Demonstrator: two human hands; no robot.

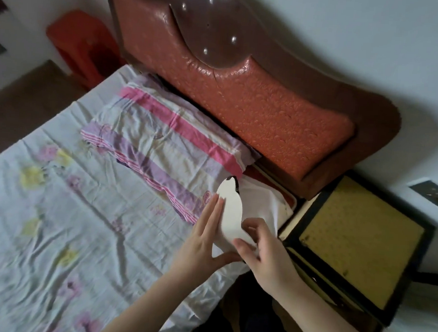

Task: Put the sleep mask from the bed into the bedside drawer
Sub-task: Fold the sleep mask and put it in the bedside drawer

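A cream sleep mask (231,208) with a black strap at its far end lies at the right edge of the bed (84,224), near the striped pillow. My left hand (205,240) has its fingers flat against the mask's left side and its thumb under the near end. My right hand (263,252) pinches the mask's near end from the right. The bedside cabinet (357,243), black-framed with a yellow top, stands just right of the bed. Its drawer front lies below the top, and I cannot tell whether it is open.
A striped pink and purple pillow (162,138) lies against the reddish padded headboard (257,90). A red plastic stool (83,45) stands at the far left beside the bed. White walls rise behind.
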